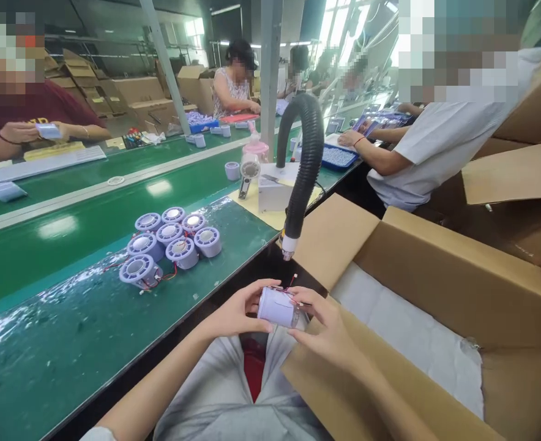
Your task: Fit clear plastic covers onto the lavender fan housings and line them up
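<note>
A lavender cylindrical fan housing (276,307) is held above my lap, lying on its side. My left hand (247,309) grips its left end between thumb and fingers. Around the right end close the fingers of my right hand (319,318). Thin red and dark wires with a small white connector (295,277) stick up from the top of the housing. On the green table to the left stands a cluster of similar lavender fan housings (169,233), with ribbed round tops and red wires.
A black flexible hose (308,153) with a metal-tipped nozzle hangs just beyond my hands. To the right stands an open cardboard box (436,263) with white padding inside. A white box-shaped device (277,193) sits on yellow paper. Co-workers sit along the green conveyor (96,211).
</note>
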{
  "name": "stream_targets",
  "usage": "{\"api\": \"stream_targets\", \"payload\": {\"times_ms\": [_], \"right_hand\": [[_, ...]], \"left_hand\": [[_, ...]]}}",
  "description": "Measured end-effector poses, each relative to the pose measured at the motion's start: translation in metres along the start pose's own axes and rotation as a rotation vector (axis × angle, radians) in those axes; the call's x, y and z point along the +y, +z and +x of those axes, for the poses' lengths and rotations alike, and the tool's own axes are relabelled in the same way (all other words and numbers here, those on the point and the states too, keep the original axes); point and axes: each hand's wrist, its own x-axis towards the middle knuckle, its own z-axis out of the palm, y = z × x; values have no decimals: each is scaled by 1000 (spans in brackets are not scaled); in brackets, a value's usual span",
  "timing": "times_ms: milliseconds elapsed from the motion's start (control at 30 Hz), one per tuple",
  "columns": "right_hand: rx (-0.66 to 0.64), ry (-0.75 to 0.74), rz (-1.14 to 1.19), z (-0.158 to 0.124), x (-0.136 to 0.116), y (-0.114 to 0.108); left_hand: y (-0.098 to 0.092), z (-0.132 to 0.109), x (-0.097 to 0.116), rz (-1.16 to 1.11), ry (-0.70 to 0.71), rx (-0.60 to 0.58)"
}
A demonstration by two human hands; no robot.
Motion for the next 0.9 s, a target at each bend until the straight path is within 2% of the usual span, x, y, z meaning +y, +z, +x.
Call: {"api": "stream_targets", "payload": {"times_ms": [100, 200, 333, 467, 900], "right_hand": [[-74, -105, -237, -16, -22, -7], [-111, -107, -279, -25, -38, -10], [-165, 44, -200, -31, -52, -9], [-188, 161, -94, -32, -59, -9], [-238, 483, 274, -35, -54, -6]], "left_hand": [[15, -18, 5, 80, 26, -23], [24, -29, 10, 128, 79, -37], [29, -38, 16, 217, 154, -53], [31, -43, 19, 264, 163, -44], [32, -49, 16, 319, 221, -65]]}}
